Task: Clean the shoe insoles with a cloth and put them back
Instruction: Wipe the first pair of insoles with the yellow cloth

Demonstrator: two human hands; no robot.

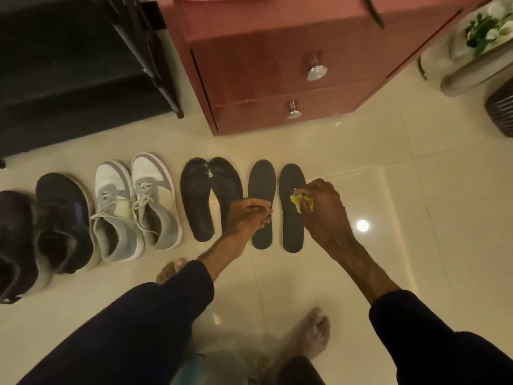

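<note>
Right grey insole [291, 234], flat and matte, lying toe-away on the floor [416, 190]. The right hand [324, 209] is over its middle, fingers curled round a crumpled yellow-green cloth [298, 200] held against the insole's upper face. Just beside it on the left lies the left grey insole [261, 176], parallel and of the same elongated, round-toed outline. The left hand [245, 215] sits over its middle with bent fingers; whether it grips the insole or only rests on it cannot be told. Further left lie two dark insoles [196, 198], slightly glossy and worn, toes nearly touching. Next come a pair of white-and-grey sneakers [155, 195] of mesh fabric with pale laces, then a pair of dark shoes [63, 218], all in one row. The floor is of glossy cream tiles. Behind the row stand a reddish-brown cabinet [263, 65] with two drawers and metallic knobs [316, 70], and at left a black rack [69, 79].
</note>
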